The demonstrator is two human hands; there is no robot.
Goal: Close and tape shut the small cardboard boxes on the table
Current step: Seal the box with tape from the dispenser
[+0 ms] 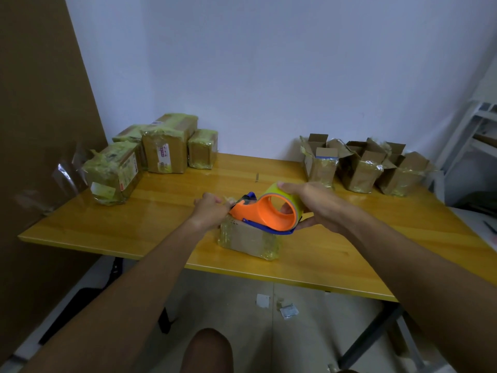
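A small cardboard box (248,242), closed and wrapped in yellowish tape, lies near the front of the wooden table (336,254). Just above its top sits an orange and blue tape dispenser (265,212) with a yellow-green tape roll. My right hand (313,204) grips the roll end of the dispenser, thumb under and fingers over it. My left hand (211,211) is at the dispenser's nose by the box's far left corner, fingers curled and pinching the tape end there.
Several taped boxes (164,154) are stacked at the table's back left. Three open boxes (360,168) with raised flaps stand at the back right. A brown board leans at left, a white shelf frame (468,135) stands at right. Paper scraps (287,310) lie on the floor.
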